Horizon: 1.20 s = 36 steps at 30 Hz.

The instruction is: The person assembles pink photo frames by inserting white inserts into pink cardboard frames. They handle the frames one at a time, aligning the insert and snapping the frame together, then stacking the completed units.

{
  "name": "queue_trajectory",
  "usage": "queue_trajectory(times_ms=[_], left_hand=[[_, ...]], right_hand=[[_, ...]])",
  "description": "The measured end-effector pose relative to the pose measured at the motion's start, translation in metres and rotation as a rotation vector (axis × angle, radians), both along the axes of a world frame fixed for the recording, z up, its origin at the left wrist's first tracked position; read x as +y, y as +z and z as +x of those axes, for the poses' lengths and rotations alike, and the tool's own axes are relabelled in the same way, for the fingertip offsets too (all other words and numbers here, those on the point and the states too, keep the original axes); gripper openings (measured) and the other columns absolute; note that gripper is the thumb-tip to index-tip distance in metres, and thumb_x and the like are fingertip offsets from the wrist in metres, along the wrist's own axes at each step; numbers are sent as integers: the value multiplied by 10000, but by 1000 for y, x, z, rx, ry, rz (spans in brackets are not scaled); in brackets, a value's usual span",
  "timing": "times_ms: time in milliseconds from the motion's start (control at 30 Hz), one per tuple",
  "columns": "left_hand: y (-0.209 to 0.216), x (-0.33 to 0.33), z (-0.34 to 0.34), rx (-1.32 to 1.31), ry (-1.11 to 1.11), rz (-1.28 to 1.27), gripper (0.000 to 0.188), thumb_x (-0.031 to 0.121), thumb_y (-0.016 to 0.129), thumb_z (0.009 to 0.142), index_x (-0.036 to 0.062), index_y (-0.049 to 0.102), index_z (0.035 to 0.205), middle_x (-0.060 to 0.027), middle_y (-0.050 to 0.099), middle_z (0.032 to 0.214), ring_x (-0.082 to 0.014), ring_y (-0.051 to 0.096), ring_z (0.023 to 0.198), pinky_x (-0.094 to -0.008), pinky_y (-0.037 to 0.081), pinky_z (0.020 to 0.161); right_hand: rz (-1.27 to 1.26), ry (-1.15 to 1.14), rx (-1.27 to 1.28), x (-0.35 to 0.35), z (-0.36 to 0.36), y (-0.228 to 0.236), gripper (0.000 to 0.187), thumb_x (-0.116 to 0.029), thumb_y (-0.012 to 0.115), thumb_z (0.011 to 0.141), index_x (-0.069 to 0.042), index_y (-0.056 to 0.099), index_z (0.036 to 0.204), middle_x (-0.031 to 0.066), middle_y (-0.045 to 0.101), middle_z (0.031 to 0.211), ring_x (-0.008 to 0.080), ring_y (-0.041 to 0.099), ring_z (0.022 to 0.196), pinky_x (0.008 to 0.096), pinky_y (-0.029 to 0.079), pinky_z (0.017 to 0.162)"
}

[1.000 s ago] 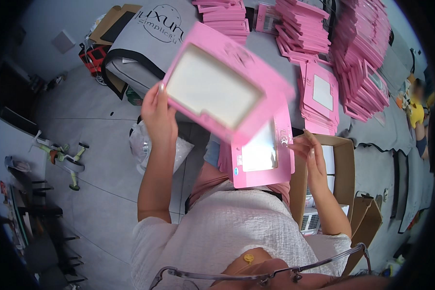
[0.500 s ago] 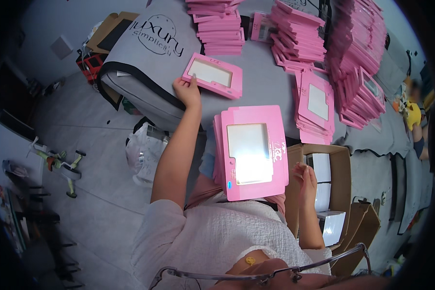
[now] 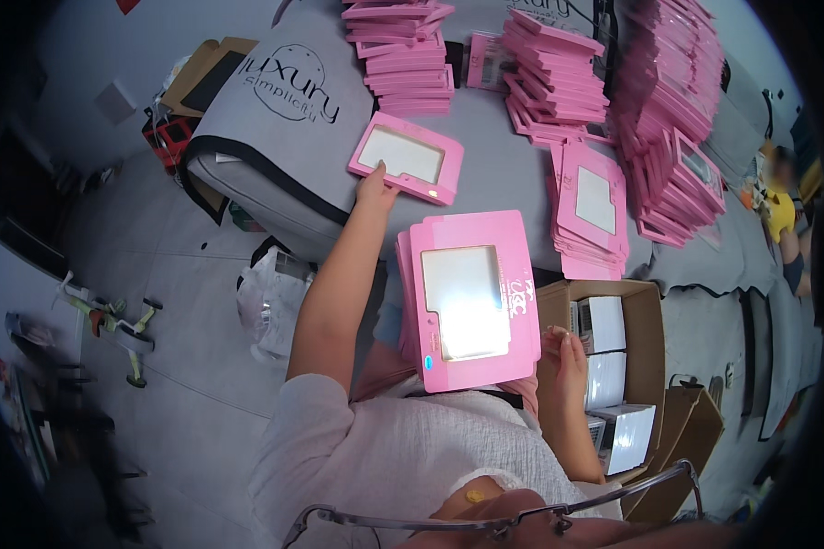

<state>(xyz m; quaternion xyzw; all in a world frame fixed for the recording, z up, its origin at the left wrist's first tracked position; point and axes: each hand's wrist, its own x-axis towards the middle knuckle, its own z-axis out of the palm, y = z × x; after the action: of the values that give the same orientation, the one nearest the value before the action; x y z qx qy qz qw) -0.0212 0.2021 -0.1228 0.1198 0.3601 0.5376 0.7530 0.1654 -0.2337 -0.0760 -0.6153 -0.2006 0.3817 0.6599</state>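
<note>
My left hand grips the near edge of a flat pink window box, its thumb over the front and the other fingers mostly hidden underneath. The box is low over the front of the grey sofa and tilts slightly. On my lap lies a pile of flat pink window sleeves, the top one bright with glare. Just right of that pile, my right hand is loosely closed, fingers curled together, with nothing visible in it.
Several stacks of pink boxes stand on the grey sofa. Fanned pink sleeves lie at its front right. An open carton beside my right arm holds white boxes. A plastic bag sits left of my legs.
My left hand has shifted right along the near edge of the pink box, which now lies a little lower in view. My right hand has moved slightly down and closer to the lap pile.
</note>
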Motion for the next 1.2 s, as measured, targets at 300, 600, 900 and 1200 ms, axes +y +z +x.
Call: queue_trajectory(times_ms=[300, 600, 900, 1200], left_hand=[[-24, -21, 14, 6, -214, -110, 437, 319, 482, 966, 74, 384, 1314, -125, 442, 1307, -307, 421, 1237, -591, 245, 1047], [38, -237, -51, 1121, 61, 926, 489, 167, 494, 937, -51, 345, 1349, -212, 205, 1459, -331, 264, 1346, -377, 253, 1082], [67, -289, -54, 695, -93, 842, 516, 58, 476, 938, -42, 259, 1395, -171, 402, 1368, -230, 413, 1255, -330, 321, 1038], [99, -302, -61, 478, -249, 954, 584, 31, 405, 956, 4, 110, 1459, -147, 198, 1496, -204, 213, 1375, -330, 178, 1106]], right_hand=[[82, 142, -718, 9, -6, 22, 267, -50, 505, 898, -2, 548, 1157, 100, 553, 1077, 183, 542, 1005, 285, 419, 882], [-27, 268, -910, 88, -7, 47, 345, -81, 561, 857, 33, 534, 1181, 172, 559, 1016, 267, 581, 819, 342, 482, 710], [117, 270, -751, 90, -30, 45, 347, -131, 535, 911, 36, 511, 1214, 107, 495, 1021, 172, 525, 882, 254, 433, 782], [458, 337, -319, 74, -37, 71, 514, -74, 482, 942, -12, 290, 1416, 127, 399, 1397, 192, 406, 1267, 317, 314, 1040]])
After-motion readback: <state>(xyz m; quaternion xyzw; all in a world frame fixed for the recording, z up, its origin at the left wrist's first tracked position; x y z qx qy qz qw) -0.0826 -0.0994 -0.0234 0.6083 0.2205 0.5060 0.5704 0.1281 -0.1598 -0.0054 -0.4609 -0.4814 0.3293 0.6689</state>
